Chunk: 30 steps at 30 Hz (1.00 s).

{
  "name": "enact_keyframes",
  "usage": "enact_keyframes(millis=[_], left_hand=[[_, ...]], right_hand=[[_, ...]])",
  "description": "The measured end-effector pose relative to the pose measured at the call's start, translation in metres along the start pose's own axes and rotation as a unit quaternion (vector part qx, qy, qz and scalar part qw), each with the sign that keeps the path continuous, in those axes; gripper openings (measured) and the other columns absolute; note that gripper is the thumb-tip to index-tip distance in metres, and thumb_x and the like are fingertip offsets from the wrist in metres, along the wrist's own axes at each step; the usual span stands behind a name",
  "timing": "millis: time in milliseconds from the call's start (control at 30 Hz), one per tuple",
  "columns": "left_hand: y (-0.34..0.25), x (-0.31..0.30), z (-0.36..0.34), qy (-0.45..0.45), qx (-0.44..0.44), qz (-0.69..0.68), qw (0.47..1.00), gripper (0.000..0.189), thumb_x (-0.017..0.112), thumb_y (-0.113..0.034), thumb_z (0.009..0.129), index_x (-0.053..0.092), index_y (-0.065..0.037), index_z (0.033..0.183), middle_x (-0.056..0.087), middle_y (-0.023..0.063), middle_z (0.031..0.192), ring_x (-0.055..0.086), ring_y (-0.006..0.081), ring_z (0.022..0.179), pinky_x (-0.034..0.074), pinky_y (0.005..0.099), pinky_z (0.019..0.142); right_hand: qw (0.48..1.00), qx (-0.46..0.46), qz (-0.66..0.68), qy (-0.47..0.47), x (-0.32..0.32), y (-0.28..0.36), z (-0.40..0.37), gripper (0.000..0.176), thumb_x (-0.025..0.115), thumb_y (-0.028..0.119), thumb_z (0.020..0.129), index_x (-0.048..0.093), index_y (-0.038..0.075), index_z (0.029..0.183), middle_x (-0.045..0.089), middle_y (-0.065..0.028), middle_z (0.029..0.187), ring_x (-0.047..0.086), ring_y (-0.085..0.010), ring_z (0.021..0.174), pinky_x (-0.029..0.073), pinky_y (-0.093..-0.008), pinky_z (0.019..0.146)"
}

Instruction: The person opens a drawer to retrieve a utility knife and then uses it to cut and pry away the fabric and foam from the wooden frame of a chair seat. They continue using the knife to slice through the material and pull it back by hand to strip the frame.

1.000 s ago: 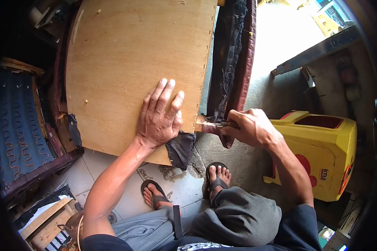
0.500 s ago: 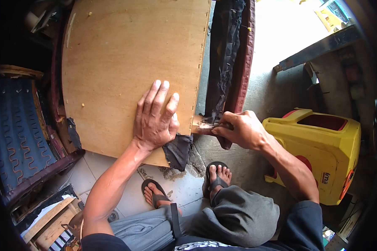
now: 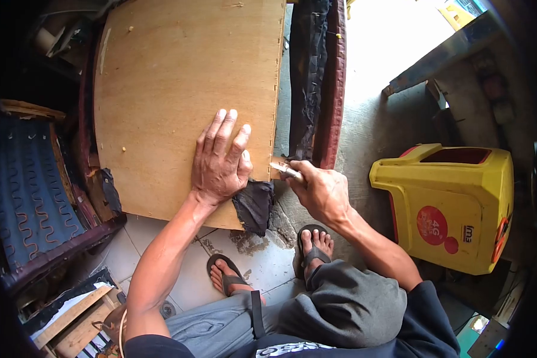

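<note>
My left hand (image 3: 221, 161) lies flat on a plywood panel (image 3: 173, 83), fingers stretched out, near its lower right corner. My right hand (image 3: 322, 194) is closed around what looks like a utility knife (image 3: 289, 173), silver-grey with a pale, blade-like tip. That tip points left at the panel's right edge, by a wooden piece of the frame. A scrap of black fabric (image 3: 255, 206) hangs from the corner between my hands. Just beyond my right hand runs a maroon upholstered rail (image 3: 334, 101), with stapled black cloth (image 3: 309, 89) along its inner side.
A yellow plastic casing (image 3: 441, 209) stands on the floor at the right. At the left is a seat frame with zigzag springs (image 3: 36, 185) over blue material. Wooden pieces (image 3: 77, 316) lie lower left. My sandalled feet (image 3: 227, 274) are below the panel.
My right hand has moved slightly left and turned, and the silver tool now shows clearly in it. My left hand stays flat on the panel. The view has shifted a little.
</note>
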<state>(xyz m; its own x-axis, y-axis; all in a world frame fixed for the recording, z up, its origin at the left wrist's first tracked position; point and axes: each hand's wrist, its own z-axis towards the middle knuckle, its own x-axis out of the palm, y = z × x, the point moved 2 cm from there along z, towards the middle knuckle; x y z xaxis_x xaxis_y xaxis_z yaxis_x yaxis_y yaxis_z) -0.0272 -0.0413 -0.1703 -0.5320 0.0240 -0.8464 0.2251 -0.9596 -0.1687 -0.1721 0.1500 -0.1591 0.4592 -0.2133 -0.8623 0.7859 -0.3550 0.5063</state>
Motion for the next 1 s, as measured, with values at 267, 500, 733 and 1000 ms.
enact_keyframes(millis=[267, 500, 733, 1000], left_hand=[[0.000, 0.001, 0.000, -0.011, 0.002, 0.016, 1.000, 0.051, 0.061, -0.017, 0.088, 0.059, -0.010, 0.138, 0.049, 0.0197, 0.153, 0.043, 0.0383, 0.148, 0.038, 0.0515, 0.119], [-0.007, 0.000, -0.001, -0.014, 0.008, 0.021, 1.000, 0.049, 0.063, -0.015, 0.087, 0.060, -0.008, 0.136, 0.051, 0.0199, 0.150, 0.044, 0.0391, 0.146, 0.038, 0.0515, 0.119], [-0.105, 0.008, -0.034, 0.081, 0.077, -0.217, 0.970, 0.030, 0.072, -0.005, 0.081, 0.068, 0.000, 0.110, 0.069, 0.0186, 0.107, 0.070, 0.0319, 0.086, 0.060, 0.0422, 0.079], [-0.152, 0.030, -0.030, 0.096, -0.138, -0.231, 0.958, 0.040, 0.072, -0.018, 0.094, 0.063, 0.007, 0.123, 0.064, 0.0250, 0.119, 0.063, 0.0394, 0.107, 0.052, 0.0473, 0.098]], right_hand=[[0.971, -0.229, -0.032, -0.061, 0.038, -0.018, -0.055, 0.008, 0.070, 0.014, 0.085, 0.064, 0.012, 0.090, 0.055, -0.0008, 0.063, 0.060, -0.0186, 0.055, 0.047, -0.0363, 0.055], [0.953, -0.237, -0.180, -0.054, 0.069, -0.040, -0.082, 0.011, 0.067, 0.023, 0.086, 0.060, 0.015, 0.086, 0.061, 0.0009, 0.072, 0.062, -0.0153, 0.058, 0.046, -0.0330, 0.062], [0.970, -0.229, -0.061, -0.059, 0.058, -0.044, -0.083, 0.013, 0.067, 0.020, 0.084, 0.062, 0.015, 0.096, 0.062, 0.0019, 0.073, 0.065, -0.0173, 0.064, 0.048, -0.0353, 0.063], [0.987, -0.005, 0.160, 0.027, 0.026, -0.056, -0.129, 0.028, 0.077, 0.017, 0.088, 0.069, 0.010, 0.113, 0.072, -0.0120, 0.084, 0.073, -0.0283, 0.071, 0.058, -0.0391, 0.064]])
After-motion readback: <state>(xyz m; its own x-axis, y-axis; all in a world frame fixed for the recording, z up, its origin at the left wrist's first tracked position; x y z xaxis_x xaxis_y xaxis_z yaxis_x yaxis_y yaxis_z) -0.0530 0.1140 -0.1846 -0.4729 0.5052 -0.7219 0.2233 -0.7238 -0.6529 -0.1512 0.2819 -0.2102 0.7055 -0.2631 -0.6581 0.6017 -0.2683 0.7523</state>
